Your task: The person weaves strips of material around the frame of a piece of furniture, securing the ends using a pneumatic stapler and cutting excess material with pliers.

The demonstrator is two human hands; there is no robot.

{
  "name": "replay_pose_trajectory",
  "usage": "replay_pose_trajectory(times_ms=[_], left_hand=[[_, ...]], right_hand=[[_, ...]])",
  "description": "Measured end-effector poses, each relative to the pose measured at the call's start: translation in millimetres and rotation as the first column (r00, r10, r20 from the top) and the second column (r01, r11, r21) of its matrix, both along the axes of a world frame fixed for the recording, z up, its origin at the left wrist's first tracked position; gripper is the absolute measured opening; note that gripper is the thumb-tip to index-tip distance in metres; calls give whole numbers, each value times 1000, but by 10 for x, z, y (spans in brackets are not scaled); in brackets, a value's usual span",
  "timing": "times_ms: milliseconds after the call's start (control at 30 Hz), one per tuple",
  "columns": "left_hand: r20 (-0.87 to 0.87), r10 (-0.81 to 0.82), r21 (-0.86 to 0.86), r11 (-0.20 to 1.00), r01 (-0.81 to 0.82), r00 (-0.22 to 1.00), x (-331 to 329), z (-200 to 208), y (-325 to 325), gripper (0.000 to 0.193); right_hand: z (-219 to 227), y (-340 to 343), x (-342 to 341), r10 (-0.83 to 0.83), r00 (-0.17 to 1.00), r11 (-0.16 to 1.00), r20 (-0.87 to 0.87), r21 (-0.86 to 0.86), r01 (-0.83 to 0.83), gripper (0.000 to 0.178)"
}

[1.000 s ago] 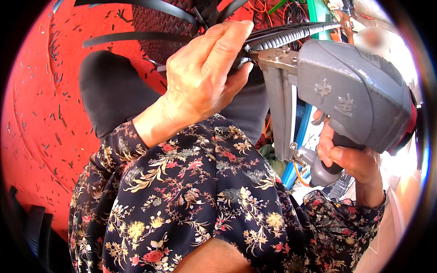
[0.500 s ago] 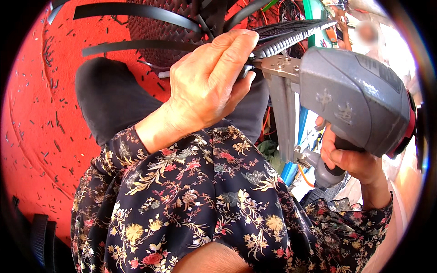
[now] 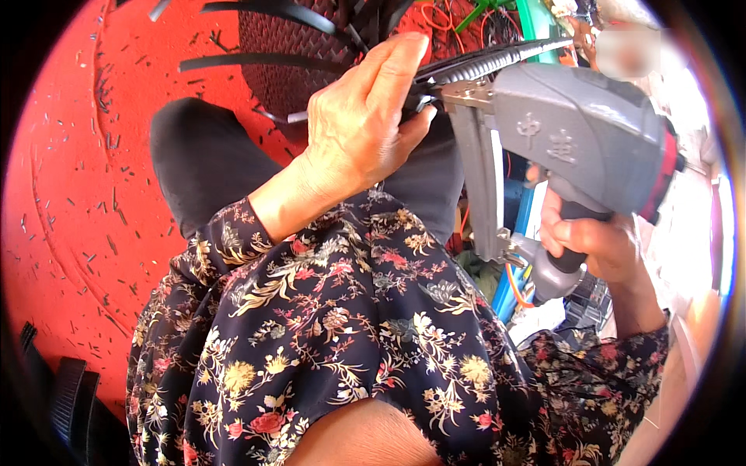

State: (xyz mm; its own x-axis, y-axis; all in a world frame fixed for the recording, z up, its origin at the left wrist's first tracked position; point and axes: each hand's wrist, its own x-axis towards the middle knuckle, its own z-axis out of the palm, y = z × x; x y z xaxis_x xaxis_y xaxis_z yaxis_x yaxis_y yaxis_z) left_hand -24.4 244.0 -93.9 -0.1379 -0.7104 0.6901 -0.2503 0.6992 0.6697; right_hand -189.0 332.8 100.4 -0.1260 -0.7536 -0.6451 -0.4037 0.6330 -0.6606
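Observation:
My left hand [image 3: 353, 128] is closed on the edge of a black woven piece [image 3: 287, 74], thumb below and fingers over the top. Loose flat black strips [image 3: 256, 60] stick out to the left of it. A ribbed black rim [image 3: 501, 59] runs from this hand toward the upper right. In my right hand [image 3: 594, 242] is the black grip of a grey air staple gun [image 3: 575, 128], held at the right. The gun's nose lies against or very close to the rim, beside my left thumb; exact contact cannot be made out.
Short black offcuts [image 3: 113, 206] litter the red floor [image 3: 62, 272]. An orange air hose [image 3: 514, 287] hangs below the gun near a blue bar [image 3: 505, 299]. A green frame [image 3: 536, 23] stands at the upper right, with another person [image 3: 583, 35] behind it. Dark ribbed pieces [image 3: 74, 400] lie lower left.
The view has shifted slightly, so the floor and knees sit farther right. The staple gun appears lower and farther left, its nose still by the rim. Both hands keep their holds.

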Motion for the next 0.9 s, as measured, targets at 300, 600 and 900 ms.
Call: replay_pose_trajectory(times_ms=[300, 600, 900], left_hand=[[3, 10, 20, 1000, -10, 1000, 86, -57, -191, 59], [35, -31, 50, 998, 30, 999, 368, 22, -298, 32], [3, -18, 76, 997, 18, 1000, 564, -1, -297, 35]], right_hand=[[-228, 282, -453, -203, 927, 922, 317, -258, 290, 43], [-267, 764, -1599, -544, 837, 779, -56, -404, 479, 17], [-378, 1203, -2966, -582, 638, 811, -504, -426, 402, 22]])
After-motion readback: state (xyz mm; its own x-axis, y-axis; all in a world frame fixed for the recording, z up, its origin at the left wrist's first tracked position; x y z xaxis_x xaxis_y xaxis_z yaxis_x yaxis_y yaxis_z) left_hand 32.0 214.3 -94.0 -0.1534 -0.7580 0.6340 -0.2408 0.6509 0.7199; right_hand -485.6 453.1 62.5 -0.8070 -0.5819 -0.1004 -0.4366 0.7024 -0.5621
